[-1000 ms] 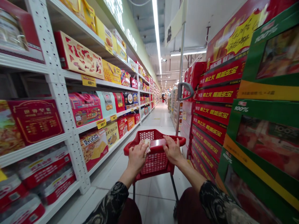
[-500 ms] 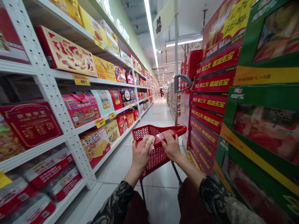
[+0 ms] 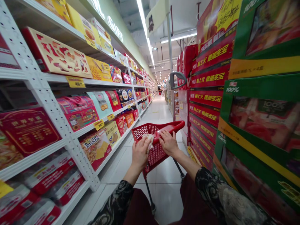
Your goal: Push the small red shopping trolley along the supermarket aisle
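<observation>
My left hand (image 3: 140,153) presses on the handle of a red plastic shopping trolley-basket (image 3: 150,134), with a crumpled white tissue (image 3: 148,140) pinched under its fingers. My right hand (image 3: 168,143) rests curled over the same handle, a little to the right. Between my hands, a flat glossy red piece (image 3: 165,131) lies along the handle, perhaps a phone, though I cannot tell. The basket's mesh sides show no goods inside. Thin metal legs (image 3: 147,193) reach down to the tiled floor.
White perforated shelving (image 3: 56,103) with boxed gift packs and yellow price tags runs along the left. Stacked red and green cartons (image 3: 206,93) tower on the right. A tiled aisle (image 3: 159,109) runs between them past a metal pole (image 3: 170,53) to a distant person (image 3: 160,90).
The whole scene has shifted left and tilted in view. The basket's handle now slopes up more to the right, and the basket sits a little higher. Both hands stay on it.
</observation>
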The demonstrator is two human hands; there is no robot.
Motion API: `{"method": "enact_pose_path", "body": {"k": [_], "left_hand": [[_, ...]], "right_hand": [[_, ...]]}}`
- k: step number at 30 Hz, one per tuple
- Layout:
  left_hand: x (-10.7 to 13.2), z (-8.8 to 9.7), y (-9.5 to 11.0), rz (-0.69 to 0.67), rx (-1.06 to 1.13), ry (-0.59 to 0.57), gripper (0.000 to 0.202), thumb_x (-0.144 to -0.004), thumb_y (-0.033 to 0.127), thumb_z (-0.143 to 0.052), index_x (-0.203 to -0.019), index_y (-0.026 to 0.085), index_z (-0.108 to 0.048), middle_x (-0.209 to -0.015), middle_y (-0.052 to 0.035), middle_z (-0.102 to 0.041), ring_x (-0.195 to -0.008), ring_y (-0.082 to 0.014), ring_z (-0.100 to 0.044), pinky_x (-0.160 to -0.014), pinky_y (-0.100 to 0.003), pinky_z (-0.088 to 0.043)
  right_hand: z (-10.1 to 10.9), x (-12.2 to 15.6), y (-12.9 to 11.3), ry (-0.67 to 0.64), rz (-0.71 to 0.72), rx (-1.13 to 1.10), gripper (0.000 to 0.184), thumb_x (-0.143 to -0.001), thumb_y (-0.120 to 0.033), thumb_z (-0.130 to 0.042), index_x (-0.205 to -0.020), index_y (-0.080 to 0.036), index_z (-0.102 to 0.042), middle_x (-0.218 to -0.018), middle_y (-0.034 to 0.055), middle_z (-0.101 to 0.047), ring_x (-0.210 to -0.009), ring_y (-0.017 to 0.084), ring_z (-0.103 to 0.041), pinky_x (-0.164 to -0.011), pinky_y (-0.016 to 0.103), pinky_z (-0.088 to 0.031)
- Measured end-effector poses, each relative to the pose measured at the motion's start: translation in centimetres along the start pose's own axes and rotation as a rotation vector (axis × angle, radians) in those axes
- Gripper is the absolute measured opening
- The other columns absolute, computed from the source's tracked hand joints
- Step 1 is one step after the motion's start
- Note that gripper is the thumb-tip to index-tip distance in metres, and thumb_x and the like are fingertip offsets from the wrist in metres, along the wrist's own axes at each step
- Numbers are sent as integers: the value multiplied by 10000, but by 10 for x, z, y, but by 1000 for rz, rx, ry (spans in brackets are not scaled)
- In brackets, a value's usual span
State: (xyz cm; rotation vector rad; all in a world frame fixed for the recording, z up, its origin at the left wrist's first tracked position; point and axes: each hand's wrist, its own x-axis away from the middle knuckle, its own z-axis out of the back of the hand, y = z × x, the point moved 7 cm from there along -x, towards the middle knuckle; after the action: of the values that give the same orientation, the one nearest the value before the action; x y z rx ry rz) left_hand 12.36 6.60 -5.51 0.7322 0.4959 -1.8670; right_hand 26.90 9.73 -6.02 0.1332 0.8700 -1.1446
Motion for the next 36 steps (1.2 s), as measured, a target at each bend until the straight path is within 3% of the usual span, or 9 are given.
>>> {"method": "enact_pose_path", "body": {"k": [4,9,11,16,19,27,29,34,36], "left_hand": [[-7,-10,17,-51,13,-27,325,-861,230,-415,-1147,267,-564,-1308,-62,-524,-1154,-209,-506,-1008,-474,-304],[-2,-8,-15,58,15,0,339,-879,247,-374,-1174,246,-542,-1323,-77,-507,-1165,-209,-502,-993,-474,-327],[-2,-7,-19,84,11,19,344,-878,236,-370,-1177,238,-538,-1333,-82,-496,-1175,-204,-494,-982,-460,-344],[-15,-17,18,-19,-2,-23,349,-859,203,-395,-1169,233,-552,-1322,-82,-508,-1179,-209,-489,-1011,-475,-308],[-17,-20,26,-30,-18,-30,363,-858,196,-385,-1182,221,-546,-1336,-92,-491,-1192,-221,-477,-1027,-504,-277],[5,1,-37,134,-62,9,372,-884,264,-341,-1207,235,-523,-1328,-100,-498,-1183,-230,-487,-1012,-527,-284],[2,1,-31,136,-53,1,370,-882,262,-342,-1199,230,-529,-1326,-101,-500,-1186,-226,-482,-996,-500,-315],[-15,-13,15,7,-5,-53,375,-852,217,-394,-1199,251,-534,-1334,-75,-496,-1183,-213,-481,-1020,-478,-293],[-16,-15,17,-4,-1,-59,377,-855,220,-392,-1204,261,-528,-1339,-69,-491,-1185,-213,-479,-1035,-491,-265]], "right_hand": [[-2,3,-10,-14,68,-26,344,-912,-290,-368,-1203,-224,-538,-1326,78,-493,-1267,234,-379,-1051,574,-120],[4,6,2,-12,74,-47,343,-906,-247,-363,-1193,-211,-548,-1298,81,-523,-1243,221,-415,-1053,560,-109],[6,5,2,0,63,-56,353,-902,-246,-367,-1206,-198,-539,-1281,91,-537,-1227,218,-434,-1057,542,-116],[9,-7,-18,46,76,-48,382,-905,-267,-363,-1242,-163,-511,-1313,110,-503,-1251,226,-404,-1065,507,-131],[7,-13,-27,20,85,-8,381,-906,-282,-366,-1234,-160,-518,-1334,114,-479,-1269,243,-377,-1056,526,-144],[-10,-3,-18,-40,91,19,361,-909,-331,-377,-1206,-200,-536,-1346,94,-470,-1271,246,-371,-1048,574,-123],[-11,-3,-19,-39,72,16,369,-911,-326,-370,-1215,-190,-529,-1341,97,-475,-1273,245,-368,-1048,572,-133],[-9,-4,-19,-54,44,24,372,-929,-315,-325,-1235,-209,-509,-1346,90,-470,-1284,228,-354,-1046,575,-141],[-8,-4,-17,-68,47,21,370,-931,-313,-320,-1237,-220,-506,-1347,81,-470,-1281,223,-358,-1046,580,-135]]}}
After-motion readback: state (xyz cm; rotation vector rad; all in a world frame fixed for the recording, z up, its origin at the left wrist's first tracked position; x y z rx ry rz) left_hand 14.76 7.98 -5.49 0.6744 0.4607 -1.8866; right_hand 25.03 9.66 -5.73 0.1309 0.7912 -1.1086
